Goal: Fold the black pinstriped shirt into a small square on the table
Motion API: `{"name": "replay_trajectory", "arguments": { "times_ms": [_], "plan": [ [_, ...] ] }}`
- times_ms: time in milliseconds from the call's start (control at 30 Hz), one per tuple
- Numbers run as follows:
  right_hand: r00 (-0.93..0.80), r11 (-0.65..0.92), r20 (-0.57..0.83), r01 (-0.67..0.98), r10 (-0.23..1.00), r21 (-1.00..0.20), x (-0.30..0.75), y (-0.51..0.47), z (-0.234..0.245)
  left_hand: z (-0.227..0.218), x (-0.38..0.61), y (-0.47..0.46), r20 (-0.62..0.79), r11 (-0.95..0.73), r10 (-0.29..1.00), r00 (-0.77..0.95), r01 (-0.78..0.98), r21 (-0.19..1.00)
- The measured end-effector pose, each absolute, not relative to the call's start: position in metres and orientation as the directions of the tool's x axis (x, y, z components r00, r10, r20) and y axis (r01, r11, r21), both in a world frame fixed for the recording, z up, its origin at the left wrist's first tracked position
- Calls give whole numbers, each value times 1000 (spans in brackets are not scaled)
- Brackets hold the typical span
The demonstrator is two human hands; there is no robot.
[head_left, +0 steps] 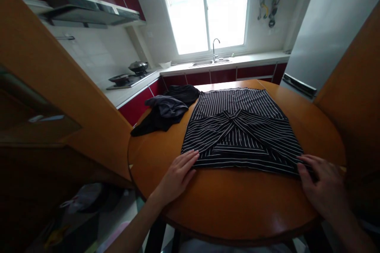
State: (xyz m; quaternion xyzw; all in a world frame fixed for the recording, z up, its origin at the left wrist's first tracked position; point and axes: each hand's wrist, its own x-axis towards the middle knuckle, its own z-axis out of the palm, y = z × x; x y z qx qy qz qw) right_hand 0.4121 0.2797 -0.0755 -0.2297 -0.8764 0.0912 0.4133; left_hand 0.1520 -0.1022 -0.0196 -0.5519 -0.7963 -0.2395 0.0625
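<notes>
A folded striped shirt (241,116) lies mid-tabletop (237,205). The left hand (178,176) at seven o'clock and the right hand (322,184) at four o'clock both rest flat and open, fingertips on the shirt's near corners, gripping nothing. A heap of dark clothes (166,112) sits at ten o'clock.

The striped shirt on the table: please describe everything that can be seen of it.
The shirt is black with thin white stripes and looks like soft, light cloth. It lies flat on the round wooden table, partly folded: both sleeves are turned in and cross over its middle, giving a rough rectangle. The left hand rests flat on its near left corner, the right hand on its near right corner. By its far left side lie dark clothes.
</notes>
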Motion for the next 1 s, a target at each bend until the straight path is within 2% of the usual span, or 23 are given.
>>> {"name": "replay_trajectory", "arguments": {
  "times_ms": [167,333,433,567,667,733,800,867,1000],
  "plan": [
    [-709,937,627,145,322,-318,382,244,-62,-21,150,-100,353,375,809,-470,875,305],
    [-907,982,407,34,109,-188,369,209,-62,-24,145,-99,340,401,795,-502,856,326],
    [-940,986,331,29,83,-164,369,205,-67,-27,144,-97,320,442,775,-545,829,342],
    [-941,982,328,24,86,-189,370,206,-69,-28,144,-96,312,511,738,-598,797,321],
    [-905,967,401,41,143,-251,369,209,-67,-21,146,-94,375,483,699,-609,789,380],
    [-833,935,487,96,263,-341,366,213,-64,-11,146,-89,388,439,693,-608,782,442],
    [-746,891,540,155,388,-427,361,220,-61,0,146,-76,328,422,726,-604,768,482],
    [-708,863,540,202,455,-463,354,227,-60,10,146,-57,214,442,779,-589,759,479],
    [-704,852,498,317,506,-418,345,235,-65,15,143,-15,49,491,832,-553,775,398]
  ]
}}
